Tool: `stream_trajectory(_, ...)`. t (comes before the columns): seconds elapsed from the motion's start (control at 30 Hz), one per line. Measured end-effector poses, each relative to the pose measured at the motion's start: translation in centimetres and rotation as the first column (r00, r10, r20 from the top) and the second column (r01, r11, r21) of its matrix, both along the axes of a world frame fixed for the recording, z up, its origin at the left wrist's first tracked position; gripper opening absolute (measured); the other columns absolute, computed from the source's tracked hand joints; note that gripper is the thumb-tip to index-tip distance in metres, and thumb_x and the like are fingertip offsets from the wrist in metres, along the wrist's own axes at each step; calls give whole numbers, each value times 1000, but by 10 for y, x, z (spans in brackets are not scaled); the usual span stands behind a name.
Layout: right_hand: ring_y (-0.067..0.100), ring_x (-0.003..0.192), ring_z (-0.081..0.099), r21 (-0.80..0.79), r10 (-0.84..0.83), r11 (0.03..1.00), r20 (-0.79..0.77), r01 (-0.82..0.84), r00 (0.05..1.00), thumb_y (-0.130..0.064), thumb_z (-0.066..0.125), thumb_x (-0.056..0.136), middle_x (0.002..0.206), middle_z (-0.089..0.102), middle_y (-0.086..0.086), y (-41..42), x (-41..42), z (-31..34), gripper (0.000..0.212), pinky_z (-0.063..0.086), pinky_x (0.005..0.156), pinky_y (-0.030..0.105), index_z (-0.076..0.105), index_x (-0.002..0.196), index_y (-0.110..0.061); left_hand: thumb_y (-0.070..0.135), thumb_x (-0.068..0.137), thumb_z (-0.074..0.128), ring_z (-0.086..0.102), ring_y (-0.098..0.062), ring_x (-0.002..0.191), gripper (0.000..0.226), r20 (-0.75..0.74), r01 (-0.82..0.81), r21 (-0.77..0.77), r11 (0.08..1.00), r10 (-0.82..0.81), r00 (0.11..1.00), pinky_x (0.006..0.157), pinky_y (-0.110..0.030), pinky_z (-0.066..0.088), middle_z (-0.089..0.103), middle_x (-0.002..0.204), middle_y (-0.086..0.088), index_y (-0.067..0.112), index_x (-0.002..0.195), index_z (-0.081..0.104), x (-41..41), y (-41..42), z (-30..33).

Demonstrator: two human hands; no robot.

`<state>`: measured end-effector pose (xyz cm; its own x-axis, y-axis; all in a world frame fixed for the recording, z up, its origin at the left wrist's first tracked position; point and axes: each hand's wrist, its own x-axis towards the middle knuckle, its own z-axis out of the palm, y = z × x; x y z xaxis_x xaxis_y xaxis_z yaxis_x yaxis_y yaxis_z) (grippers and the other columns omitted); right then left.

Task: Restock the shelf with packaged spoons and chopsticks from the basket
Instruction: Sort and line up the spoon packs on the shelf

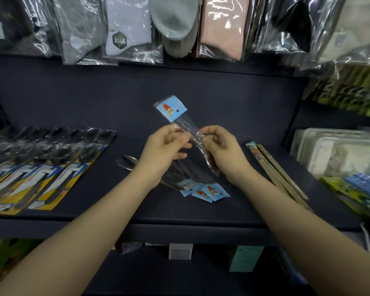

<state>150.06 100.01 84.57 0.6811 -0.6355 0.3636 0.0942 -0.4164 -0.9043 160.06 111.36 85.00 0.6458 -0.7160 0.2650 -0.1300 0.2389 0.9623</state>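
A clear packet with a blue card header, the held spoon packet [175, 113], slants up over the dark shelf [201, 212]. My left hand [163, 153] pinches its middle from the left. My right hand [223, 151] grips its lower part from the right. Under my hands lies a small pile of similar spoon packets [203, 190] with blue headers toward me. A bundle of packaged wooden chopsticks [273, 167] lies to the right of my right hand. The basket is out of view.
Rows of black spoons on yellow-and-blue cards [41, 165] cover the shelf's left part. Bagged socks [128, 28] hang above. White trays [338, 152] and coloured boxes [355, 189] fill the neighbouring shelf at right. A lower shelf holds boxes [245, 258].
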Motion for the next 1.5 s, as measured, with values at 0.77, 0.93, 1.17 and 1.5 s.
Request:
stream_trajectory(0.77, 10, 61, 67, 584, 432, 698, 118, -414, 894, 9, 54, 86, 78, 66, 6, 47, 18, 3, 22, 56, 58, 21, 56, 95, -12, 10, 84, 62, 61, -22, 89, 24, 928, -212, -373, 903, 361, -93, 71, -35, 52, 67, 102, -7, 12, 108, 66, 65, 40, -28)
stream_trajectory(0.93, 11, 52, 57, 336, 307, 895, 10, -292, 952, 7, 58, 84, 70, 61, 5, 52, 29, 6, 24, 48, 48, 17, 56, 78, -16, 17, 94, 47, 57, -14, 108, 24, -223, -133, 10, 991, 131, 966, 85, -21, 47, 60, 123, -6, 12, 117, 53, 51, 42, -7)
stream_trajectory(1.17, 7, 51, 47, 101, 165, 983, -128, -152, 978, -2, 66, 81, 63, 57, -4, 68, 50, -1, 18, 42, 55, 20, 66, 77, -19, 14, 83, 65, 68, -8, 70, 4, -189, 44, 139, 989, -17, 982, 60, -16, 53, 70, 81, -2, 14, 87, 65, 74, 46, -1)
stream_trajectory(1.5, -6, 94, 64, -219, 231, 934, -229, -281, 946, -10, 73, 77, 96, 68, -17, 87, 61, 1, 39, 49, 89, 12, 63, 113, -21, 0, 86, 57, 63, -14, 70, 9, -294, -90, 105, 990, 117, 949, 53, -13, 54, 64, 78, -10, 3, 78, 58, 111, 51, 19)
